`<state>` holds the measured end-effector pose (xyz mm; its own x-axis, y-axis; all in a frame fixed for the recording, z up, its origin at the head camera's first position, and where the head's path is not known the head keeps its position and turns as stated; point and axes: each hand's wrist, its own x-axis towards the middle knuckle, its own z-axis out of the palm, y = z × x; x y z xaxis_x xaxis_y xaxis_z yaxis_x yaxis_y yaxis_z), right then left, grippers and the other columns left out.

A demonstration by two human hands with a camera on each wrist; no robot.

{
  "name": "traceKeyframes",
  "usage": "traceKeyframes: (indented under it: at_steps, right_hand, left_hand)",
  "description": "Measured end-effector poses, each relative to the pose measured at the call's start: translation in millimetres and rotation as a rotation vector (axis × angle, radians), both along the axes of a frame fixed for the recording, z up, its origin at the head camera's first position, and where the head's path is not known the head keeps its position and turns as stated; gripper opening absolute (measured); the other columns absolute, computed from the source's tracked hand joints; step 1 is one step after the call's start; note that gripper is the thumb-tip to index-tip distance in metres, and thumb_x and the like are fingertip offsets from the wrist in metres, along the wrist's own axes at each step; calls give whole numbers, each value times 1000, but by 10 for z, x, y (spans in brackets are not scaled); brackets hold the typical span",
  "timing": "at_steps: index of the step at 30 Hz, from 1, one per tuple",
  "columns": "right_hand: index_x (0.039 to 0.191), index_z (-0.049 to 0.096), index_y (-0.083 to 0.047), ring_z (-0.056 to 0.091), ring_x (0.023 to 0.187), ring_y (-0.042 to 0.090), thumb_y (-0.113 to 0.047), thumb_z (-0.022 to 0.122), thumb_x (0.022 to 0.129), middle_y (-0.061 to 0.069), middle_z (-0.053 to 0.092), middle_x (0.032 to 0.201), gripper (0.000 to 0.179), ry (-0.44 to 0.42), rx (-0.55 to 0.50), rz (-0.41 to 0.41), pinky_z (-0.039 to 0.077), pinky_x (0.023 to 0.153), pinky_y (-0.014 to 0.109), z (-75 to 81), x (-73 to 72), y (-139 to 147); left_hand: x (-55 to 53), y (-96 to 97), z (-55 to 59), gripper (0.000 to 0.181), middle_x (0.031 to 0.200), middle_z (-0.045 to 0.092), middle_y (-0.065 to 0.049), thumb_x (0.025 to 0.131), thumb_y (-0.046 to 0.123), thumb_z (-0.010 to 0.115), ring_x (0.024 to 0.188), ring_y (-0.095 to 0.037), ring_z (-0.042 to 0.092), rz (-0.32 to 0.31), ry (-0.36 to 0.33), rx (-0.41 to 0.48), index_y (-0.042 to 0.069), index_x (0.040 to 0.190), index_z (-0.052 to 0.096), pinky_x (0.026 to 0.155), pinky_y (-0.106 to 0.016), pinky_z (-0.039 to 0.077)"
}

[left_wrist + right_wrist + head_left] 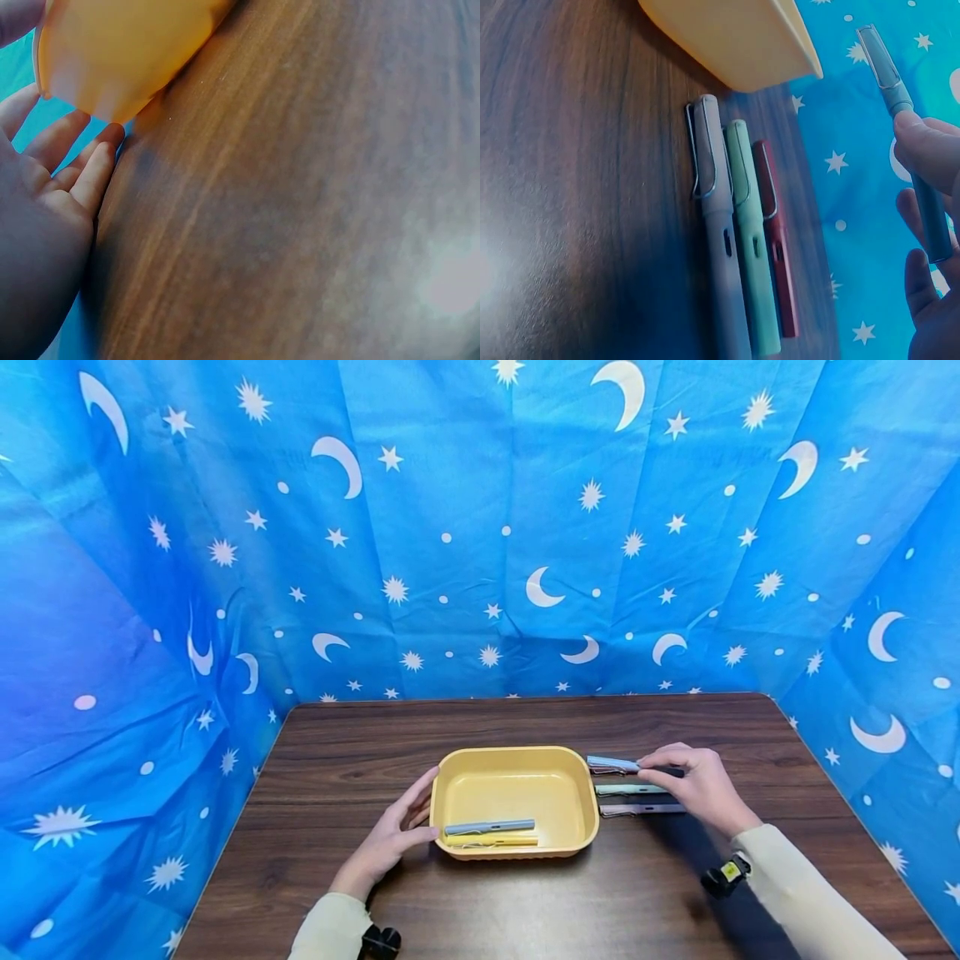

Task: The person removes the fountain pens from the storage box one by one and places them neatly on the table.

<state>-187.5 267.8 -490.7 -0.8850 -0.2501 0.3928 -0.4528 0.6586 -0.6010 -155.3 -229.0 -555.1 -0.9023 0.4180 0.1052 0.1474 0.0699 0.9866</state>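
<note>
Wooden table point(352, 760), starry drape point(465, 485), right hand point(699, 783) curled round pen point(611, 762), left hand point(392, 833) loose-fingered against tray point(510, 789)

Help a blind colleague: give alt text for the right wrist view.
The right grip holds a blue capped pen; a gray pen, green pen and red pen lie side by side on a wooden table near a yellow tray.

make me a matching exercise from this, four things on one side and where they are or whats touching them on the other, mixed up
1. yellow tray
2. yellow pen
3. green pen
4. light blue pen

A. on the table, between a red pen and a lilac pen
B. touched by the left hand
C. pinched in the right hand
D. lying inside the tray

Pairs: 1-B, 2-D, 3-A, 4-C
</note>
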Motion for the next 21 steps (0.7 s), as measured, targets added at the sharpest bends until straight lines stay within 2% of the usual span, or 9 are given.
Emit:
traceKeyframes:
  at_steps: [14, 18, 21]
  right_hand:
    - [98, 85, -23, 67, 95, 0, -11, 85, 88, -10, 78, 98, 16, -14, 18, -46, 51, 85, 10, -137, 118, 169]
    - [98, 85, -25, 66, 95, -1, -13, 85, 88, -10, 77, 98, 15, -47, 0, -60, 52, 84, 13, -179, 177, 209]
    - [96, 85, -25, 66, 95, -2, -11, 86, 88, -9, 77, 98, 16, -43, -21, -60, 51, 84, 10, -218, 214, 230]
  left_hand:
    - [4, 4, 13, 85, 173, 27, -13, 99, 4, 69, 157, -35, 28, 6, -17, -3, 21, 169, 24, 115, -15, 37]
    - [8, 3, 8, 85, 172, 27, -13, 99, 3, 69, 157, -35, 29, 5, -21, 2, 22, 169, 25, 115, -15, 37]
    - [6, -1, 4, 85, 172, 27, -14, 99, 3, 68, 157, -36, 28, 2, -16, 7, 21, 169, 24, 115, -15, 37]
